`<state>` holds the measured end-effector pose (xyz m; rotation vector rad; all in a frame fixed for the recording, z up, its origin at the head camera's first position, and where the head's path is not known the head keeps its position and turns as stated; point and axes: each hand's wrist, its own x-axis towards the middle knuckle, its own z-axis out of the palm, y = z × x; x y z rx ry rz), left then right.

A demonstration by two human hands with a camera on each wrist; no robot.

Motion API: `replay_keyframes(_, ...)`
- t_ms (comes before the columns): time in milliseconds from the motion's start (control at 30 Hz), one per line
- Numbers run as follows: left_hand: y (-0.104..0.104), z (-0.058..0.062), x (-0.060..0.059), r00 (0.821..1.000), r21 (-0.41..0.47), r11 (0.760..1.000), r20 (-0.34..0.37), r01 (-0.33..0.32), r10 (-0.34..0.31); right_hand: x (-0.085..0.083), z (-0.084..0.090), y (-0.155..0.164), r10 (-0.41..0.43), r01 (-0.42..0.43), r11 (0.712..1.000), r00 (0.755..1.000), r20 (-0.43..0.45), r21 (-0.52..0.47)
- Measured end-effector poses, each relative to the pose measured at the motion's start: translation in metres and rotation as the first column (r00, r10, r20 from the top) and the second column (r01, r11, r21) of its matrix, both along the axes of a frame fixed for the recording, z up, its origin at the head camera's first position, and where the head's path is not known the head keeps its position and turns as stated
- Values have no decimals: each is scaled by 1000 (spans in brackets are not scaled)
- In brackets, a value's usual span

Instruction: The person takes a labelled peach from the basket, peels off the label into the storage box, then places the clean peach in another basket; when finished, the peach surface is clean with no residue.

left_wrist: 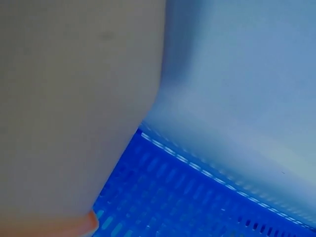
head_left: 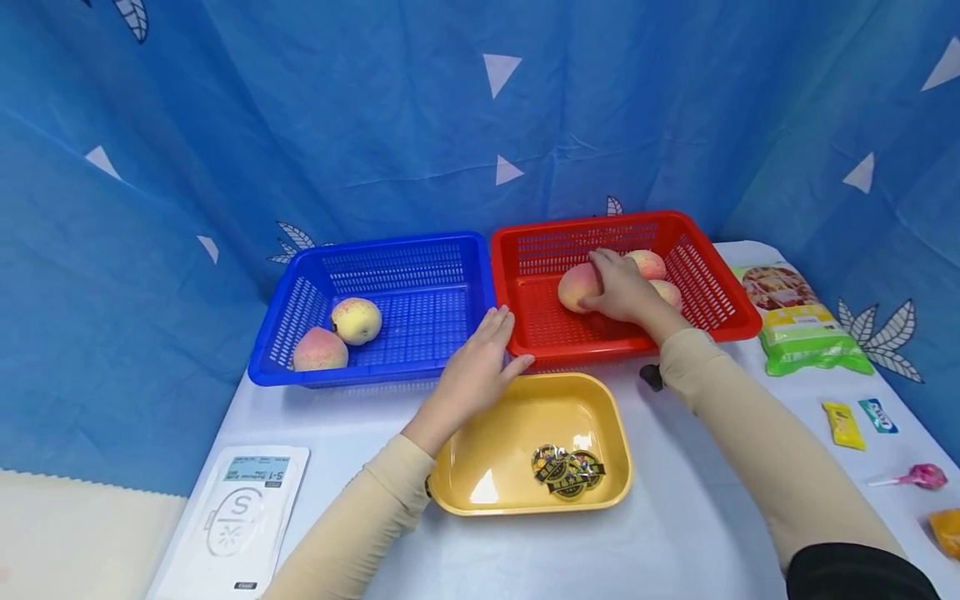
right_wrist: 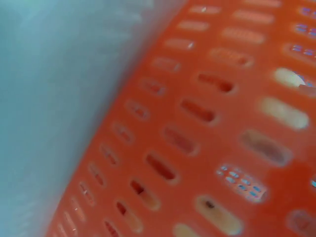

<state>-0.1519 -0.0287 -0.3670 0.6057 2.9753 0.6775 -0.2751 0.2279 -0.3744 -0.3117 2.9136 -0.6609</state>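
Peach (head_left: 576, 287) gripped by right hand (head_left: 621, 287); left hand (head_left: 476, 367), fingers straight, touches "S-1"-unrelated red basket (head_left: 720, 287).

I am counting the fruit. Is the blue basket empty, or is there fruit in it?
Not empty. The blue basket holds two peaches, lying side by side in its left part.

A blue curtain (head_left: 390, 117) with white triangles and leaf prints hangs beyond my fingers, wrapping round both sides; a white table (head_left: 675, 542) spreads beneath them; a cream surface (head_left: 67, 542) lies low to their left; light is even.
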Motion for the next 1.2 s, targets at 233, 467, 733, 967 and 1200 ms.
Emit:
replay_keyframes(233, -10, 14, 10, 1000, 38, 999, -20, -1, 1, 13, 14, -8, 22, -31, 997, 991, -131, -65)
replay_keyframes(467, -53, 35, 25, 994, 85, 990, 13, -112, 111, 35, 32, -33, 79, -120, 973, 976, -203, -199)
replay_keyframes(733, -133, 37, 33, 946, 110, 940, 47, -323, 320, 56, 51, -84, 221, -272, 935, 949, -226, -228)
replay_keyframes(967, -190, 27, 39, 885, 107, 878, 57, -466, 462, 58, 54, -135, 339, -371, 898, 926, -166, -237)
replay_keyframes(1200, -216, 17, 38, 822, 59, 823, 123, -565, 556, 50, 45, -186, 436, -452, 871, 892, -121, -192)
